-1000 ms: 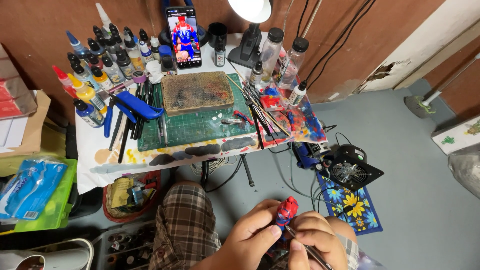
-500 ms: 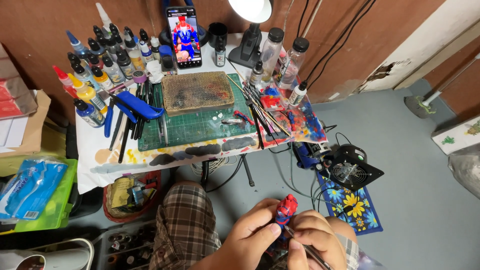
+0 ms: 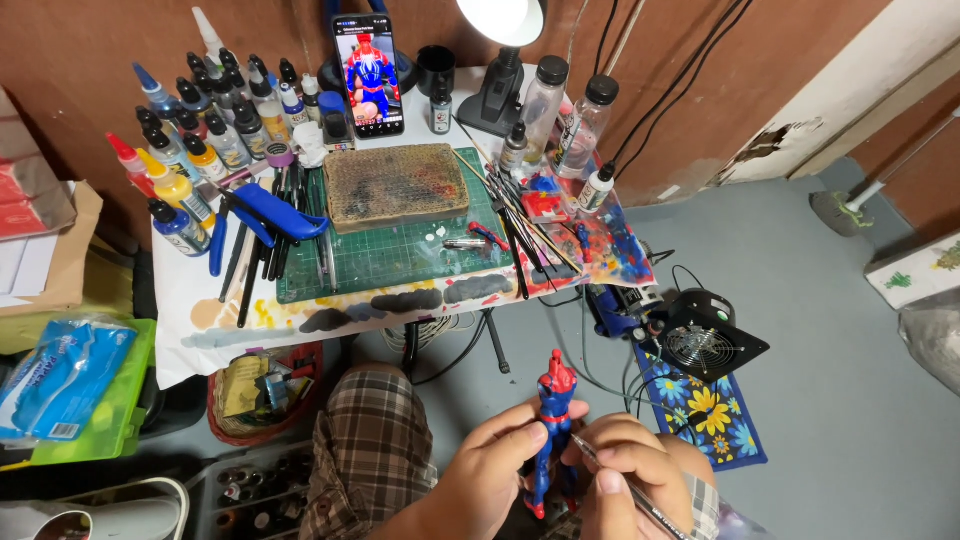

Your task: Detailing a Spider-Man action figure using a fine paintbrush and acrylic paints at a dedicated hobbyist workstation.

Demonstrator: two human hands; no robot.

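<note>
Nearest, low in the view above the person's plaid-clad knee [image 3: 370, 450], the left hand [image 3: 490, 475] wraps its fingers and thumb around the middle of a small red-and-blue action figure [image 3: 553, 430], gripping it at the torso so the upper body stays free to work on. The figure stands upright in that grasp: its long axis runs roughly vertical in the frame, head toward the table and legs down toward the lap. The right hand [image 3: 625, 480] is closed in a pen-style pinch on a thin brush [image 3: 615, 475], whose tip end meets the figure about chest height; I cannot quite make out whether the tip actually touches the surface, since it is fine and partly hidden by the fingers. Both hands sit close together, probably braced against one another for steadiness.

Farther off, the small work table [image 3: 200, 320] holds a green cutting mat [image 3: 400, 250] with a stained sponge pad [image 3: 395, 185] on it, loose brushes [image 3: 520, 225] fanned to the right and paint bottles [image 3: 200, 140] crowded at the left. At the back a phone [image 3: 368, 75] is propped upright showing a picture of a similar figure, seemingly as a reference, beside a lamp [image 3: 500, 20].
</note>
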